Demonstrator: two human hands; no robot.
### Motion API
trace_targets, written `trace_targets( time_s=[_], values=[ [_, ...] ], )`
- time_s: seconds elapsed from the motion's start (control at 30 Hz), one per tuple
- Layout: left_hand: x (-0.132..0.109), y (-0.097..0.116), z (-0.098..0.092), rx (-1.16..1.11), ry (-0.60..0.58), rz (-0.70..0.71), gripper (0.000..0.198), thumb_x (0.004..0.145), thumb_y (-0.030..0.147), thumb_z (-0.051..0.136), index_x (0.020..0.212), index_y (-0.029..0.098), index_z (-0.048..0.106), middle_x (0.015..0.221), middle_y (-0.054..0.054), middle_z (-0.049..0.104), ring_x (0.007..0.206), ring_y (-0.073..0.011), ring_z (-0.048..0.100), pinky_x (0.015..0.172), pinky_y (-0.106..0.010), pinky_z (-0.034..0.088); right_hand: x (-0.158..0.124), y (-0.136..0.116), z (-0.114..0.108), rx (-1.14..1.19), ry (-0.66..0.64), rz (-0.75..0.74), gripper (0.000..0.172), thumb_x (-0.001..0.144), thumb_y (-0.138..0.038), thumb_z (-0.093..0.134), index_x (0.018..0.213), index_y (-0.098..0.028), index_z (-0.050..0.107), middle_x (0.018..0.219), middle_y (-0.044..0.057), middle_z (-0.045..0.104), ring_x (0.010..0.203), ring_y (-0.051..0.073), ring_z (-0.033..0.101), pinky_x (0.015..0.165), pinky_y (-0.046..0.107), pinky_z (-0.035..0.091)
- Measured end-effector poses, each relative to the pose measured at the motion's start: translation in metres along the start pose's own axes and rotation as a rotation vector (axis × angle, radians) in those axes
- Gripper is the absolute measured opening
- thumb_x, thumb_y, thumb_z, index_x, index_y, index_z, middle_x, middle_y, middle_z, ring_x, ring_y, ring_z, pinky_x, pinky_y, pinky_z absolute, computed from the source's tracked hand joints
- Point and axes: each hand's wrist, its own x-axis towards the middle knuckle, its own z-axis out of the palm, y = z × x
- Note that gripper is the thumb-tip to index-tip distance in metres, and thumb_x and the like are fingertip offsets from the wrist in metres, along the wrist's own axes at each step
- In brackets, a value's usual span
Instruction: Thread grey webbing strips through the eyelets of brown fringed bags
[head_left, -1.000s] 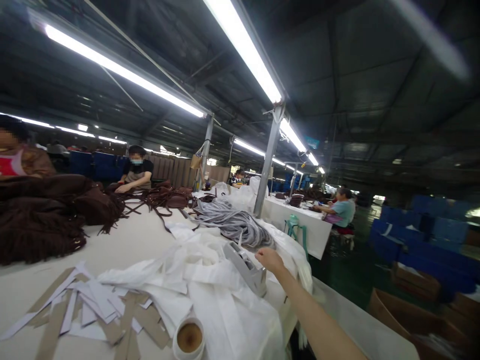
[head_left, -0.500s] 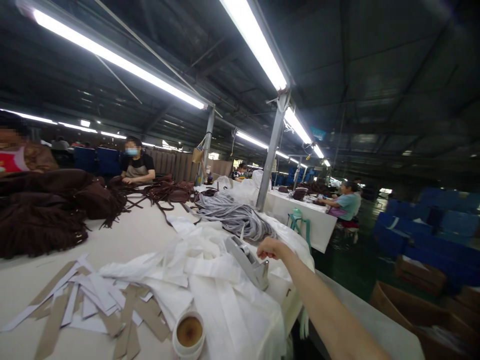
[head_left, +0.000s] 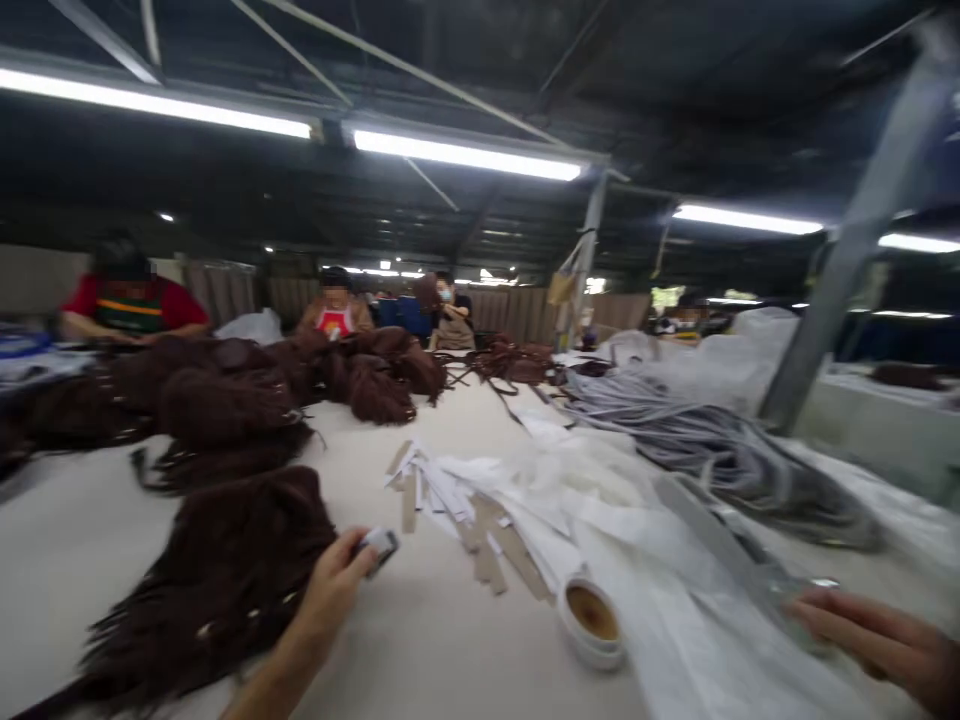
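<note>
- The view is swinging to the left compared with half a second ago: the left hand (head_left: 326, 590), unseen before, is now showing at the near edge of the desk (head_left: 450, 650), and the right hand (head_left: 877, 640) is sliding off to the near right corner of the picture.
- The left hand is gripping a small grey object (head_left: 379, 545), with the fingers closed around its near end. It is sitting just above the desk beside a brown fringed piece (head_left: 225, 570).
- The small grey object's long axis is slanting, with the free end pointing away from the person and to the right, towards the paper strips (head_left: 450, 500).
- The right hand, earlier on top of the tape dispenser (head_left: 712, 530), is now lying at its near end with the fingers stretched out and slightly apart; blur is hiding whether they are touching it.
- The tape dispenser is lying on white sheets (head_left: 600, 500), its length running from the far left to the near right, towards the right hand.
- A roll of tape (head_left: 592, 620) is standing between the two hands, and grey cords (head_left: 712, 450) are lying near the far right edge.
</note>
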Motion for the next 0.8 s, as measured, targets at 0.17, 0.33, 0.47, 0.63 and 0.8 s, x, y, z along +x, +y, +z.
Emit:
trace_targets(
  time_s=[0.17,0.33,0.47,0.63,0.8],
  values=[
    [-0.001,-0.010,-0.003,-0.080,-0.054,0.028,0.036,0.070,0.051,0.067,0.080,0.017,0.059,0.067,0.003,0.051,0.065,-0.0128,0.044,0.061,-0.023,0.035,-0.076,-0.060,0.161,0.254,-0.648,-0.075,0.027,0.068,-0.049,0.067,0.069,-0.022,0.069,0.063,0.002,0.058,0.064,0.017,0.050,0.064,0.030,0.040],
    [-0.004,-0.019,0.003,0.008,-0.056,0.126,0.030,0.075,0.047,0.061,0.078,0.018,0.057,0.068,0.003,0.048,0.066,-0.0138,0.043,0.063,-0.023,0.035,-0.130,-0.098,0.295,0.432,-0.708,-0.057,0.027,0.069,-0.042,0.063,0.059,-0.018,0.060,0.057,-0.002,0.052,0.056,0.013,0.041,0.059,0.026,0.034],
    [-0.002,-0.021,0.001,0.127,-0.023,0.166,0.026,0.076,0.044,0.060,0.078,0.018,0.057,0.074,-0.001,0.053,0.075,-0.0179,0.050,0.070,-0.025,0.039,-0.125,-0.083,0.336,0.462,-0.643,-0.056,0.030,0.068,-0.043,0.064,0.054,-0.018,0.058,0.052,-0.003,0.050,0.055,0.013,0.040,0.059,0.026,0.034],
    [-0.002,-0.023,0.001,0.212,-0.018,0.196,0.018,0.079,0.036,0.054,0.080,0.019,0.058,0.080,-0.002,0.055,0.081,-0.0200,0.051,0.074,-0.028,0.039,-0.124,-0.076,0.346,0.441,-0.584,-0.068,0.033,0.070,-0.047,0.062,0.055,-0.017,0.058,0.053,-0.002,0.053,0.056,0.014,0.044,0.061,0.027,0.034],
    [-0.004,-0.021,-0.003,0.218,-0.072,0.221,0.018,0.080,0.036,0.054,0.080,0.019,0.059,0.082,-0.003,0.055,0.082,-0.0197,0.050,0.076,-0.028,0.039,-0.130,-0.078,0.349,0.386,-0.532,-0.046,0.033,0.068,-0.046,0.061,0.051,-0.018,0.055,0.051,-0.001,0.054,0.055,0.015,0.045,0.061,0.029,0.034]
  ],
)
